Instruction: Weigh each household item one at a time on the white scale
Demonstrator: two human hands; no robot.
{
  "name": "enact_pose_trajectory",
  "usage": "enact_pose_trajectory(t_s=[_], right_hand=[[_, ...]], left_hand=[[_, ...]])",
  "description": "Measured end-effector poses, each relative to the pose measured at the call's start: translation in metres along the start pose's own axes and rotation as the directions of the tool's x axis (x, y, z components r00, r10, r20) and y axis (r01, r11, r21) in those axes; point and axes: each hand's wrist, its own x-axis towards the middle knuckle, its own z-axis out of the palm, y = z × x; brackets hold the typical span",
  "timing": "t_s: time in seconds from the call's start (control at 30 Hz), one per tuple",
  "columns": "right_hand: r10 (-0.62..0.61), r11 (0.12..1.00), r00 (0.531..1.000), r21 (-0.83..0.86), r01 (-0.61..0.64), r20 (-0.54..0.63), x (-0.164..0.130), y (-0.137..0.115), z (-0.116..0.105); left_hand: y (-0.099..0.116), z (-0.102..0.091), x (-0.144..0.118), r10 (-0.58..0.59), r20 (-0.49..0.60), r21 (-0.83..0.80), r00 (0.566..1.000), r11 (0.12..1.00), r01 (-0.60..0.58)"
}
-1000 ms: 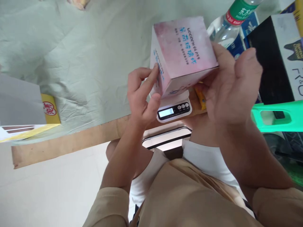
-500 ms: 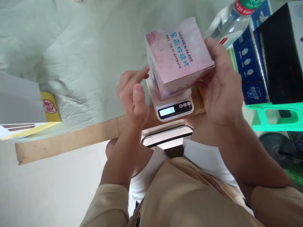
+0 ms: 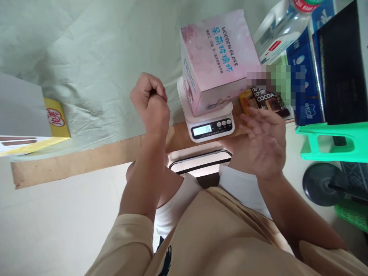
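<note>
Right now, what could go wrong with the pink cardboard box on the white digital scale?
The white digital scale sits at the brown wooden table edge, so a bump might send it and the pink cardboard box over. The open right hand near the scale could jostle the reading.

Is a wooden table point(image 3: 86, 159) under pale-green cloth point(image 3: 100, 57); bears a flat white digital scale point(image 3: 213, 131) near, grey-and-yellow cardboard box point(image 3: 24, 111) left.
</note>
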Motion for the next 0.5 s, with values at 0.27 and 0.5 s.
enact_pose_trajectory(t_s=[0.27,0.5], right_hand=[[0.023,1.0,1.0,-0.006,-0.023,0.02,0.0043,-0.0069,0.007],[-0.001,1.0,0.998,0.029,-0.001,0.058,0.0039,0.0001,0.0051]], left_hand=[[0.0035,0.0061,-0.0053,-0.032,0.072,0.09,0.997,0.996,0.026],[-0.0038,0.0038,0.0013,-0.004,0.017,0.125,1.0,0.992,0.002]])
